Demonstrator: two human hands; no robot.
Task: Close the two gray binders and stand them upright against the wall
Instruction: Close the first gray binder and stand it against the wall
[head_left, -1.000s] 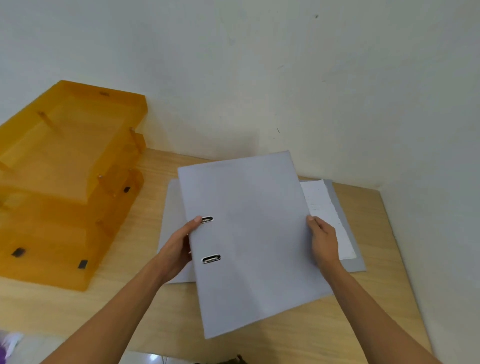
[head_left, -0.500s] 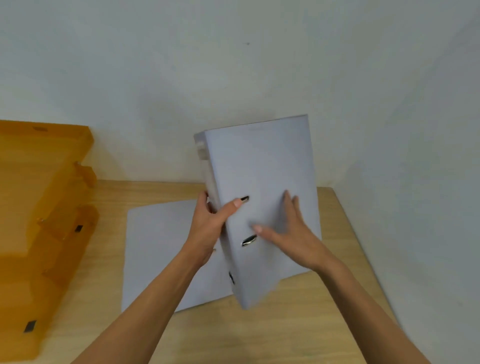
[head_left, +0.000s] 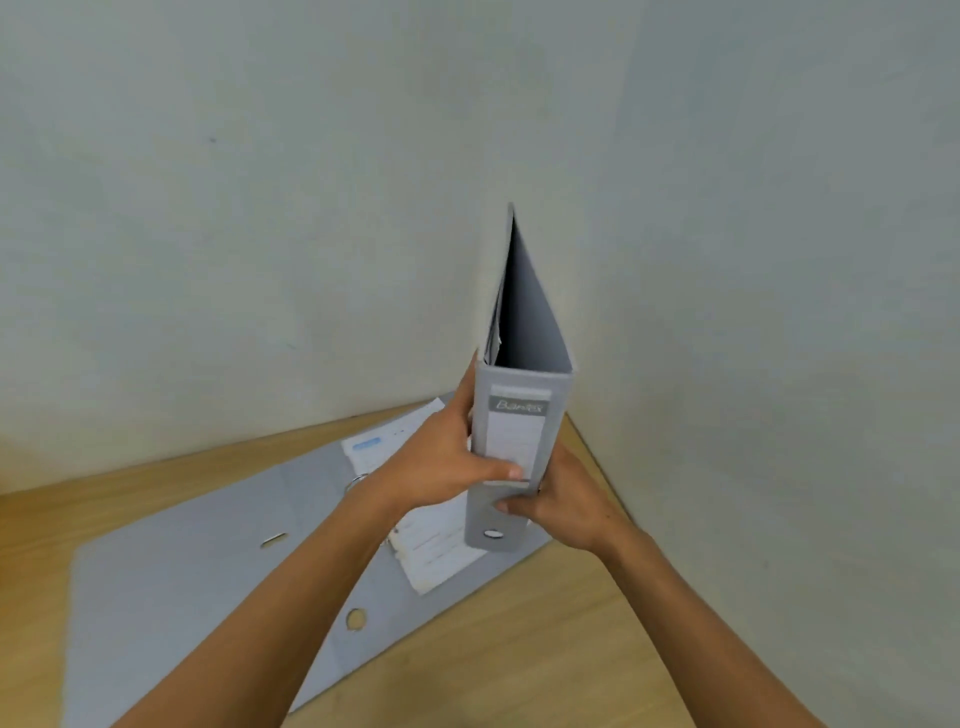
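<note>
Both hands, left hand (head_left: 441, 467) and right hand (head_left: 566, 506), clasp an upright closed gray cardboard binder (head_left: 511, 441); an open gray binder (head_left: 208, 571) lies flat at eight o'clock.

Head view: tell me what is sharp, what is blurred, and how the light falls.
Head view: soft, even light, no glare and only faint shadows; the upright binder held by the left hand and right hand is fairly sharp, though its spine label is smeared; the open binder on the desk looks softer, its left edge blurred; wide-angle bending shows at the wall corner.
</note>
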